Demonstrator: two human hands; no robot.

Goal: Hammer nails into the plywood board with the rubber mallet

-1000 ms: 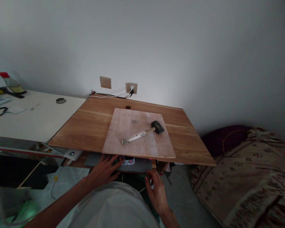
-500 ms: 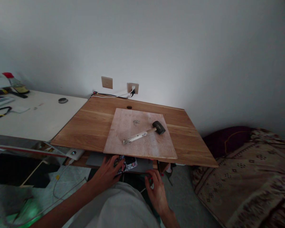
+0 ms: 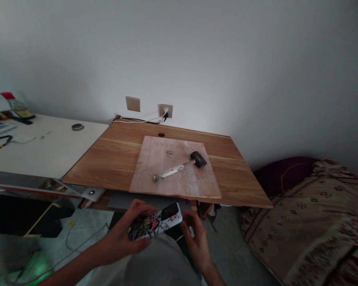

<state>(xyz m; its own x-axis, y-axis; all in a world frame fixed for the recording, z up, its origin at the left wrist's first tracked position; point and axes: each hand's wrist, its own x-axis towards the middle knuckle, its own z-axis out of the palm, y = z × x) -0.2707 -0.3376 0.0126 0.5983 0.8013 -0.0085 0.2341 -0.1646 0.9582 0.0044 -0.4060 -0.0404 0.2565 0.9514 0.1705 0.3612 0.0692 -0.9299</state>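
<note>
A smartphone (image 3: 156,223) in a colourful patterned case is tilted above my lap, its dark camera block facing up at the right end. My left hand (image 3: 134,232) grips its left part, thumb along the near edge and fingers on the far edge. At the phone's right end is my right hand (image 3: 195,234), fingers bent and thumb apart; whether it touches the case I cannot tell. Beyond them, a mallet (image 3: 179,169) with a black head and white-smeared handle lies on a pale square board (image 3: 149,159). Several small nails (image 3: 170,153) lie in a pile behind its handle.
The board rests on a wooden desk (image 3: 107,153), with an open shelf (image 3: 116,200) below its front edge. To the left stands a white table (image 3: 47,147) with a red-capped bottle (image 3: 19,107). A patterned cloth-covered heap (image 3: 301,214) is at right. A cable (image 3: 74,248) hangs down left.
My left hand has lifted the smartphone from the shelf area and brought it towards me, its right end now at my right hand. The right hand has barely moved.
</note>
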